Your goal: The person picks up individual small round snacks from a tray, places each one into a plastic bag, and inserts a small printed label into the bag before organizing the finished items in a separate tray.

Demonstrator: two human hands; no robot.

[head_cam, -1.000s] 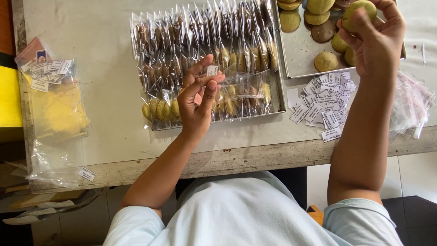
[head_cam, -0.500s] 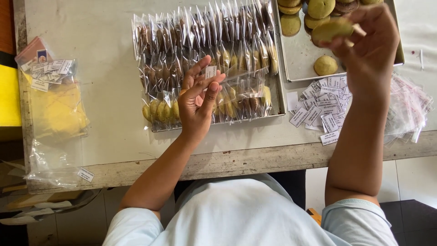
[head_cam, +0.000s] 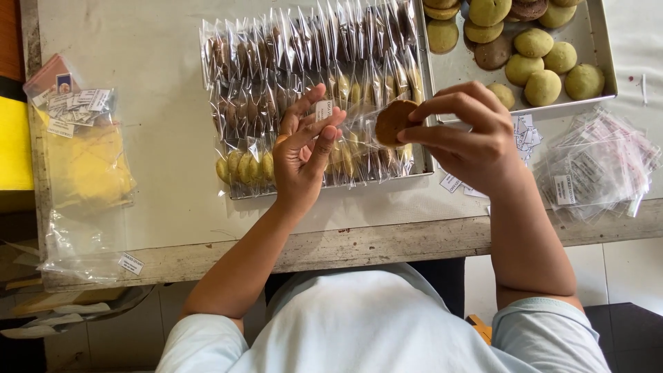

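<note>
The left hand (head_cam: 302, 148) is raised palm-up, fingers spread and slightly curled, thumb and forefinger pinched together in a light grip. The right hand (head_cam: 469, 138) is held just to its right, fingers bent inward and closed in a fingertip grip. Both forearms are extended forward, elbows bent.

A single head-worn camera looks almost straight down from close above the person's own chest, seen at the bottom of the frame. The table (head_cam: 138, 173) fills the upper half, its near edge crossing mid-frame, both forearms reaching upward.
</note>
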